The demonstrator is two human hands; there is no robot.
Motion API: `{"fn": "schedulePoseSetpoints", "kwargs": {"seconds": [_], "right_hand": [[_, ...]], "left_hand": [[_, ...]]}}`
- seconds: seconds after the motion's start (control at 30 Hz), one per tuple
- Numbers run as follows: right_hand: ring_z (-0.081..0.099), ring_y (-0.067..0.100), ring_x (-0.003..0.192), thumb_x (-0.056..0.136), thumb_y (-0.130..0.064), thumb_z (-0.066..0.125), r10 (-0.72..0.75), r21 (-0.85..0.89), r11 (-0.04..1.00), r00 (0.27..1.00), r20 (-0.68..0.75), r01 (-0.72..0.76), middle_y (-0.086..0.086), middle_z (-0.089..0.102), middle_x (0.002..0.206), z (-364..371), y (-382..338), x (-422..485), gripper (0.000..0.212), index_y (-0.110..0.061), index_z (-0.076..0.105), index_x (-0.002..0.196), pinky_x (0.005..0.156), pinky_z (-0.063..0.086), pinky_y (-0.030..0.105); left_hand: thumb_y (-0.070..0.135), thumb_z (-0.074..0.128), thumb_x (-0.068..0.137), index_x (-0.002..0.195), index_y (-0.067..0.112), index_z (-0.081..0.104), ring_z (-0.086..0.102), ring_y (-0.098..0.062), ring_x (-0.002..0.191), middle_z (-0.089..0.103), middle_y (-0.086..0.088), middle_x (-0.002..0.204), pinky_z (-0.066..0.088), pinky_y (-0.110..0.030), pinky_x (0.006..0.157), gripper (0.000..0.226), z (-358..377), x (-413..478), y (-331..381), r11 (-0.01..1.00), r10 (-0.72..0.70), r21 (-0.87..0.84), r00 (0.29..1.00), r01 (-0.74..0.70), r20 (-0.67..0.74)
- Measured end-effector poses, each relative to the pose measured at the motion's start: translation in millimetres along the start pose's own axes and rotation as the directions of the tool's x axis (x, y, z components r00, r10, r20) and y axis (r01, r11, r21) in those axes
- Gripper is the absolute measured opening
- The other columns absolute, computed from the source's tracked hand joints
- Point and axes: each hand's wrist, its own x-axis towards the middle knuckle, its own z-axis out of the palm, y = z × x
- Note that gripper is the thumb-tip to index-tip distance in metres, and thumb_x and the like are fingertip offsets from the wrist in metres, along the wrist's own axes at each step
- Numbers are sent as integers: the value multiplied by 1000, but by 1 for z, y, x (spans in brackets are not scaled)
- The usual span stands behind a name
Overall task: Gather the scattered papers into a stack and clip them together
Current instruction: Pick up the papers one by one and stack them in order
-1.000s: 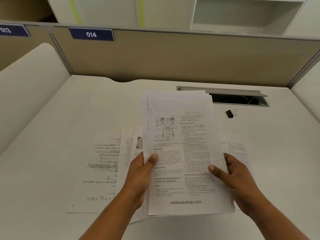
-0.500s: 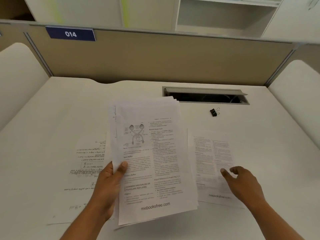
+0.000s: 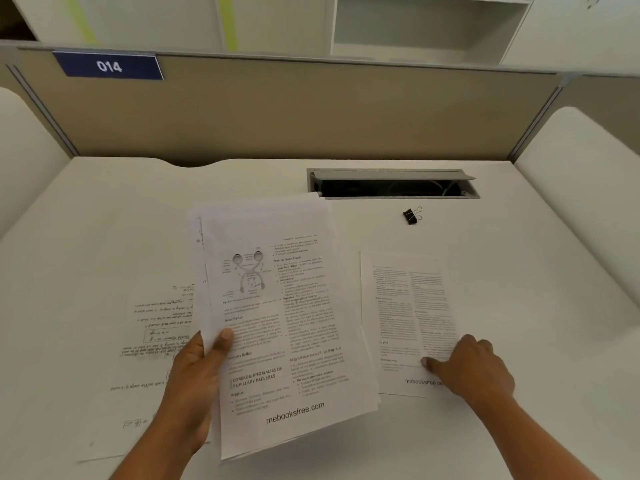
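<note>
Fingers (image 3: 225,337) of the left hand (image 3: 194,382) grip the paper stack (image 3: 287,323) at its left edge, thumb on top. At 3 o'clock, loosely bent fingertips (image 3: 427,362) of the right hand (image 3: 474,368) press a loose printed page (image 3: 405,306) onto the desk (image 3: 104,237). Farther off, at 1 o'clock, a black binder clip (image 3: 411,215) lies apart.

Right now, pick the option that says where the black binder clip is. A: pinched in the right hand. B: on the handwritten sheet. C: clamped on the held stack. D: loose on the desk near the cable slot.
D: the binder clip lies alone on the desk before the cable slot, apart from the stack in the left hand and from the right hand.
</note>
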Motion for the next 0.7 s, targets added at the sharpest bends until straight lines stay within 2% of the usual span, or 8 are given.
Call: {"fn": "schedulePoseSetpoints", "kwargs": {"seconds": [0.13, 0.23, 0.3, 0.4, 0.5, 0.6, 0.7], "right_hand": [[65, 28, 92, 68, -62, 76, -12, 85, 996, 1000, -22, 13, 2, 61, 101, 1, 2, 1, 67, -17, 50, 110, 67, 48, 34], [61, 26, 81, 66, -54, 81, -8, 181, 983, 998, -56, 18, 0, 62, 94, 7, 5, 3, 64, -19, 45, 105, 62, 45, 33], [59, 25, 79, 71, -46, 81, 2, 283, 959, 998, -57, 14, 0, 62, 91, 9, 7, 6, 53, -19, 48, 103, 62, 45, 32], [67, 25, 76, 85, -34, 73, 2, 519, 855, 1000, -2, -1, 1, 72, 85, 15, 11, 16, 24, -12, 64, 86, 70, 56, 42], [69, 31, 74, 88, -25, 72, 9, 657, 753, 1000, 18, -19, 8, 74, 76, 17, 17, 19, 25, -7, 66, 70, 71, 56, 46], [65, 26, 70, 91, -20, 69, -10, 758, 652, 999, 33, -18, 9, 73, 79, 11, 21, 17, 19, -7, 70, 78, 56, 50, 35], [65, 23, 77, 94, -20, 66, -21, 849, 527, 998, 62, -42, 9, 74, 91, 2, 22, 15, 9, -13, 72, 95, 59, 49, 30]], "left_hand": [[23, 59, 98, 112, 24, 73, 76, -28, 96, 80, -2, 105, 57, -50, 88, 20, 1, 0, -2, 1000, -7, -10, 1000, 7, -1], [22, 58, 98, 112, 24, 72, 76, -28, 95, 80, -2, 103, 57, -48, 85, 20, 2, 0, -3, 1000, -8, -7, 1000, 8, -4], [22, 58, 98, 112, 24, 72, 77, -27, 93, 80, -2, 103, 58, -46, 83, 20, 1, 1, -3, 1000, -8, -3, 1000, 8, -5], [23, 58, 99, 115, 24, 72, 76, -29, 97, 80, -3, 106, 58, -47, 84, 21, 0, 3, -2, 1000, -5, 2, 1000, 5, -7], [24, 58, 99, 117, 25, 71, 74, -30, 101, 79, -2, 108, 57, -48, 86, 22, -2, 5, 0, 1000, 5, 10, 1000, -5, -17], [23, 58, 99, 115, 26, 71, 75, -29, 99, 80, -1, 106, 58, -45, 83, 21, -3, 6, 2, 1000, 12, 13, 1000, -12, -27], [22, 57, 100, 117, 25, 70, 74, -28, 98, 80, -1, 105, 57, -43, 81, 22, -6, 8, 4, 1000, 16, 9, 999, -16, -32]]}}
